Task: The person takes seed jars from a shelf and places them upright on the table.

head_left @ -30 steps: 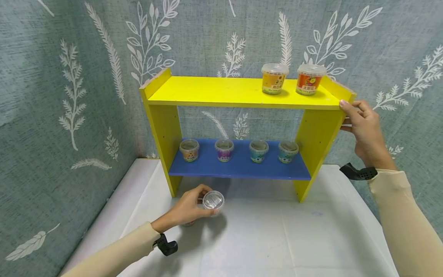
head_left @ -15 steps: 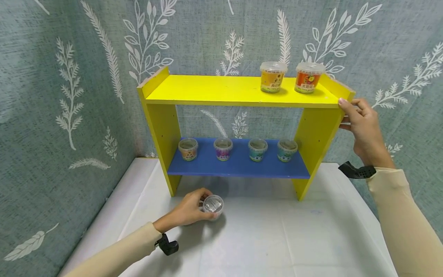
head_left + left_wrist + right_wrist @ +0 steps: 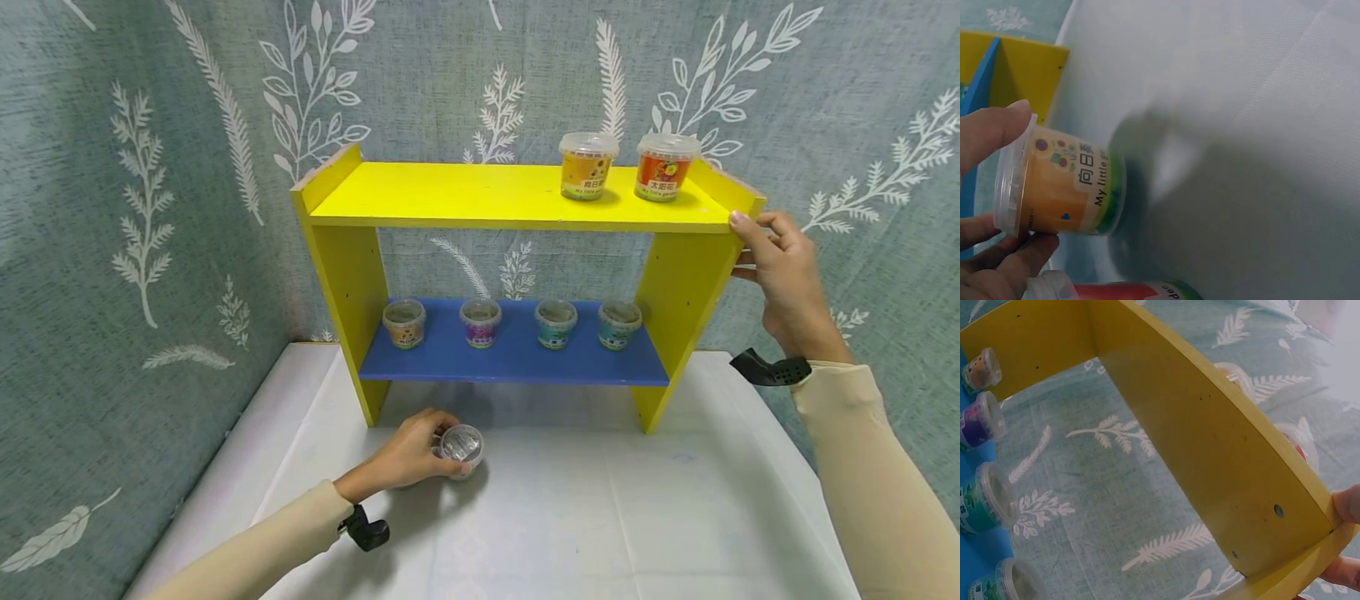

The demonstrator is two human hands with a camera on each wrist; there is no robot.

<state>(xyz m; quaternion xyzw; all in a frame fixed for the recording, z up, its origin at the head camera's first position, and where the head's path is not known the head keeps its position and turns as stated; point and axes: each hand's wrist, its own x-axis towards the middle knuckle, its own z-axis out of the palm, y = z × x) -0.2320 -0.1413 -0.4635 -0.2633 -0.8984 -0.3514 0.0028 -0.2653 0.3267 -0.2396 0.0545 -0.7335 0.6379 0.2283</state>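
Thumb and fingers of my left hand (image 3: 412,450) grip a small lidded plastic tub (image 3: 461,446) around its lid, low over the white cloth in front of the shelf. Its label (image 3: 1063,181) is orange with sunflowers, in the left wrist view. Beside it there, a red tub (image 3: 1116,292) shows at the bottom edge; in the head view the hand hides it. On the right, my right hand (image 3: 791,279) holds the top corner of the yellow shelf (image 3: 450,192), thumb on the front edge and fingers behind the side panel.
A yellow tub (image 3: 588,167) and a red-orange tub (image 3: 666,168) stand at the right of the top board. Several tubs, among them a purple one (image 3: 481,323), line the blue lower board (image 3: 517,362). A leaf-patterned curtain (image 3: 187,208) hangs behind and at left.
My left hand and its tub have come slightly lower and nearer, covering the bit of red tub that showed beneath the hand. The right hand keeps its hold on the shelf.
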